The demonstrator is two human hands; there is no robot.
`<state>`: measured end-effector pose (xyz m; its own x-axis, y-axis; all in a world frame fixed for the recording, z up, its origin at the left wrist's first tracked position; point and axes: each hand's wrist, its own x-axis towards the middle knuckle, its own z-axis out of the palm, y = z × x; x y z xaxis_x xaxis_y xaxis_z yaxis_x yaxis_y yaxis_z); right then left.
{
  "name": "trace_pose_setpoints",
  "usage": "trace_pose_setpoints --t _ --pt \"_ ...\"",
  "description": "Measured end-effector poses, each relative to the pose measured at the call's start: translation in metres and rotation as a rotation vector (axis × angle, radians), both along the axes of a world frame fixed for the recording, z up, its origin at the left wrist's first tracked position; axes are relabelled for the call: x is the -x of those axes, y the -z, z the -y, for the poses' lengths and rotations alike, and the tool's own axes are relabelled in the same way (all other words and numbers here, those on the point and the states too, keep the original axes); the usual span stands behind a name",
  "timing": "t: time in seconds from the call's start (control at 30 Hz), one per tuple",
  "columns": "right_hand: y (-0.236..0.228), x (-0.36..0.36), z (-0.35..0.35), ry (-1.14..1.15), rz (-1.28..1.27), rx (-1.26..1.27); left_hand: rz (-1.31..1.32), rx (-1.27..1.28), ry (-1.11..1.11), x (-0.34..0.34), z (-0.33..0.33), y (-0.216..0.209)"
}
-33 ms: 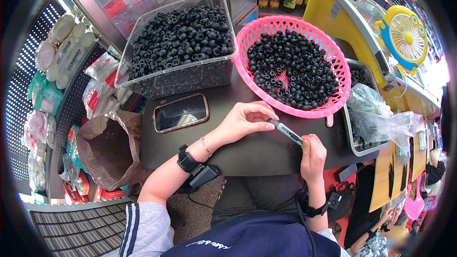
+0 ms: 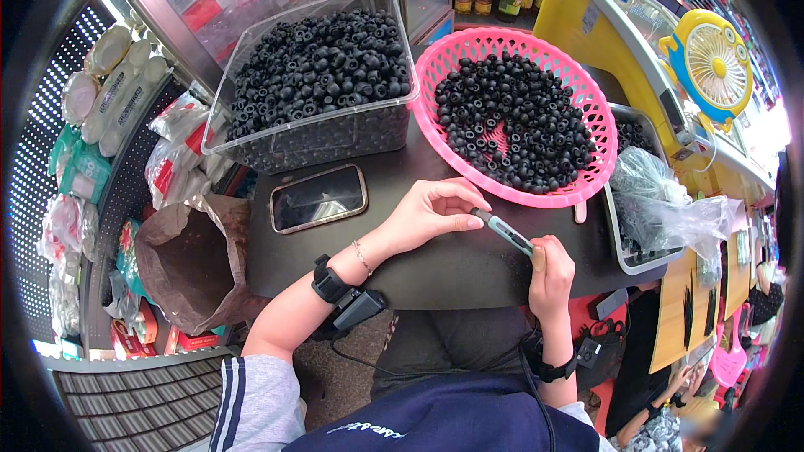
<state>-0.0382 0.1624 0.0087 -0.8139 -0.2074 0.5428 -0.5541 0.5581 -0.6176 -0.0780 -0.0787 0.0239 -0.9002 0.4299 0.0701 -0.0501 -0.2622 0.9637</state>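
Note:
Over the front of the dark table, my left hand (image 2: pixel 442 208) pinches thumb against fingers at the dark upper end of a slim grey-green, pen-like tool (image 2: pixel 506 234). My fingers hide whether a small piece is held there too. My right hand (image 2: pixel 550 272) is closed around the tool's lower end, so the tool slants between both hands. Just beyond them is a pink lattice basket (image 2: pixel 605 138) holding many small round black pieces (image 2: pixel 523 109) with hollow, ring-like ends. A clear plastic bin (image 2: pixel 322 141) at the back left is heaped with similar pieces.
A phone (image 2: pixel 319 198) lies left of my hands on the table (image 2: pixel 402 272). An open brown sack (image 2: pixel 188 259) stands at the left. To the right are a grey tray (image 2: pixel 636 266) with plastic bags (image 2: pixel 662 192) and a yellow fan (image 2: pixel 716 67). A cable (image 2: pixel 394 371) crosses my lap.

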Motion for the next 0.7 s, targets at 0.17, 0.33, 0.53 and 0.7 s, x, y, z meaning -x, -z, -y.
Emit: trace_pose_setpoints --t 0.17,0.33,0.53,0.7 --pt "0.004 0.000 0.001 0.023 0.034 0.041 0.052 0.033 -0.012 -0.001 0.005 -0.002" --pt "0.008 -0.003 -0.003 0.056 0.048 0.109 0.003 0.053 0.055 0.001 0.008 -0.005" --pt "0.010 -0.005 -0.007 0.103 0.131 0.247 -0.141 0.440 0.310 -0.010 0.009 -0.034" --pt "0.007 -0.002 -0.020 0.190 0.158 0.479 -0.584 0.768 0.010 -0.013 0.014 -0.126"
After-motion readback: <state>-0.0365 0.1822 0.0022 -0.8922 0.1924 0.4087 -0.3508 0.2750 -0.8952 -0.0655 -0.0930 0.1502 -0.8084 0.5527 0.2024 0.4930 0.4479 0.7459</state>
